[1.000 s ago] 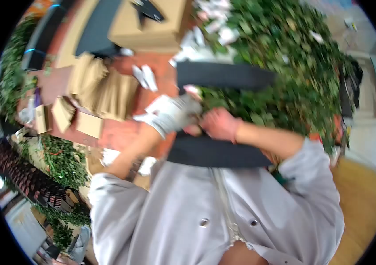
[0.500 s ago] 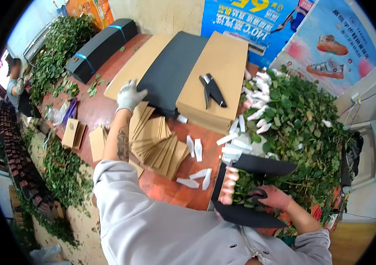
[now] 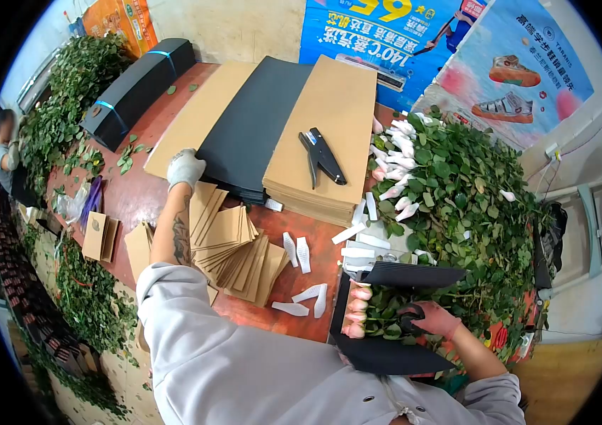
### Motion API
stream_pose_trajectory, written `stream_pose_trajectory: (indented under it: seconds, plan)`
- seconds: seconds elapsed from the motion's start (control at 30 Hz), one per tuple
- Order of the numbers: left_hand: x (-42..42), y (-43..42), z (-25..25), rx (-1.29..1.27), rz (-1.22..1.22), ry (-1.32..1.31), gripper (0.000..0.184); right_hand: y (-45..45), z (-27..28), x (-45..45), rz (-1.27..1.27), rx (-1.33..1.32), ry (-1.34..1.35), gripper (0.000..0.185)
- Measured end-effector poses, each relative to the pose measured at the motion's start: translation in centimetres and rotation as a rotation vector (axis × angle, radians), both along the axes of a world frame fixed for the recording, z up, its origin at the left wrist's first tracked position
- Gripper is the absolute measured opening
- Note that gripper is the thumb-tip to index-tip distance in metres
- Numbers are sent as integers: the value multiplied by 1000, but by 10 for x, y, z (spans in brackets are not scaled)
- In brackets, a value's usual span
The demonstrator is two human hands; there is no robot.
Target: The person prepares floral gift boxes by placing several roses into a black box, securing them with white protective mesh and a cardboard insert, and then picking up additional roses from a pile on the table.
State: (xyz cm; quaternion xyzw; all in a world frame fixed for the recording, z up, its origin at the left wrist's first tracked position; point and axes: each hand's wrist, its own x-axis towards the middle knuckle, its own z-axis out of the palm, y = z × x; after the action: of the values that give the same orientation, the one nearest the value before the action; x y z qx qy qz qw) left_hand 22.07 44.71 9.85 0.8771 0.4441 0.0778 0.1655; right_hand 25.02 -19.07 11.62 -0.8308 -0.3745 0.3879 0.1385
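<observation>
My left hand (image 3: 186, 168), in a white glove, is at the near left corner of the stack of black cardboard sheets (image 3: 255, 127). Its fingers are curled in on the top sheet's edge; the fingertips are partly hidden. My right hand (image 3: 432, 319), in a red and black glove, is closed round the leafy stems of a bunch of pink roses (image 3: 356, 312). The rose heads line up at the left, lying between two flaps of a black cardboard wrapper (image 3: 393, 354). Leaves hide part of the right fingers.
A black stapler (image 3: 322, 157) lies on brown cardboard sheets (image 3: 329, 99). Folded brown cards (image 3: 244, 255) and white paper strips (image 3: 302, 255) are spread over the red table (image 3: 244, 312). Netted roses (image 3: 400, 152) and foliage (image 3: 471, 198) heap at right. Another person (image 3: 14, 159) stands far left.
My left hand's spread fingers have drawn in at the black sheets' corner. My right hand stays on the rose stems. The whole view has shifted slightly left and down.
</observation>
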Motion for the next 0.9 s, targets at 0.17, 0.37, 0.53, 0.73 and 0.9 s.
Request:
stream_pose_trajectory:
  seconds: [0.17, 0.37, 0.53, 0.73, 0.9]
  plan:
    - [2, 1, -3, -30, -8, -61, 35, 3, 1, -2, -51, 28, 46, 38]
    - [22, -32, 61, -694, -90, -536, 40, 6, 5, -3, -1, -34, 5, 39]
    - [43, -43, 111, 346, -165, -233, 29, -7, -14, 16, 50, 70, 140, 43]
    - [-48, -205, 182, -153, -295, -1214, 26, 21, 80, -5, -266, 743, 670, 74]
    - [-121, -320, 91, -1045, -440, -1320, 35, 10, 99, -10, -442, 1117, 450, 72]
